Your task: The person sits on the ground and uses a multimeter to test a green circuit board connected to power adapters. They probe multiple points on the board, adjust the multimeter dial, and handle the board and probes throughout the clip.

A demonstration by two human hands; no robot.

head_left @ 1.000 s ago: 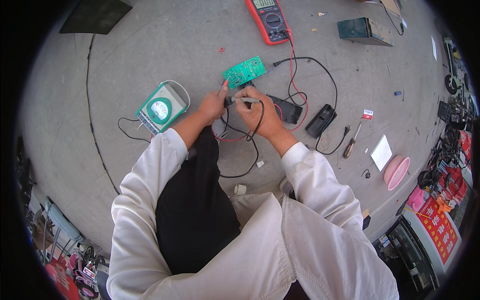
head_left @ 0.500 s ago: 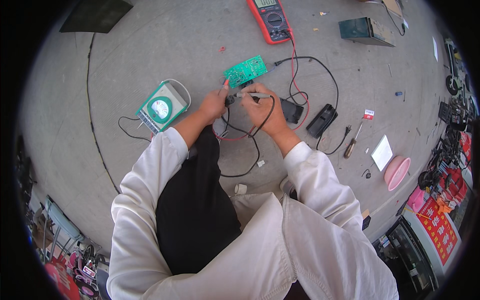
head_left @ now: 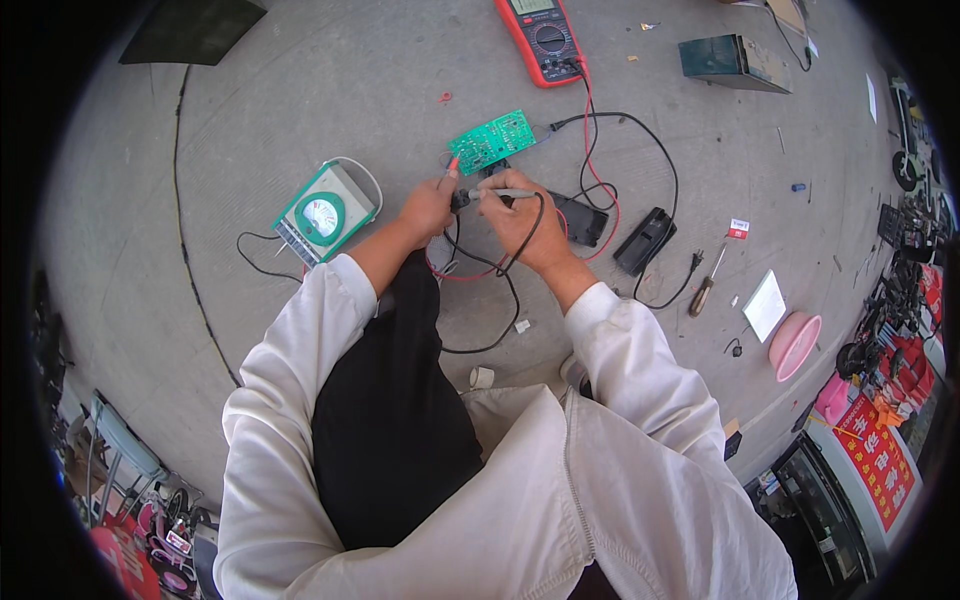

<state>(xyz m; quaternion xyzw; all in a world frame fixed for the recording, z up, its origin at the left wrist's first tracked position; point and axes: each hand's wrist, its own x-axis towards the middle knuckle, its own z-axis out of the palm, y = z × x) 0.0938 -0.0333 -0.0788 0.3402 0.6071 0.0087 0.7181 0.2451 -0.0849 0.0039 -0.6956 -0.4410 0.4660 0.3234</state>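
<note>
A green circuit board [head_left: 495, 135] lies just beyond my hands on the concrete floor [head_left: 240, 150]. My left hand [head_left: 426, 208] is closed on a red probe [head_left: 454, 166] that points at the board's lower left corner. My right hand [head_left: 520, 225] pinches a grey pen-like tool [head_left: 508, 192] with a black cord, beside a dark object [head_left: 460, 200] that I cannot make out. An open black plastic casing [head_left: 582, 220] lies right of my right hand, near another black piece [head_left: 643, 241]. A red multimeter [head_left: 536, 35] with red and black leads is above the board; a green-and-white analogue meter [head_left: 325, 210] sits left.
A screwdriver [head_left: 705, 290], white pad [head_left: 764, 305] and pink basin [head_left: 795, 345] lie at my right. A dark green box [head_left: 733, 63] is upper right, a black panel [head_left: 188, 28] upper left. Cables cross the floor. Clutter, a red banner [head_left: 875, 460] and a chair [head_left: 125, 440] line the edges.
My hands stay almost in place near the board. My right hand has shifted a few pixels with the grey tool; the other things lie as before.
</note>
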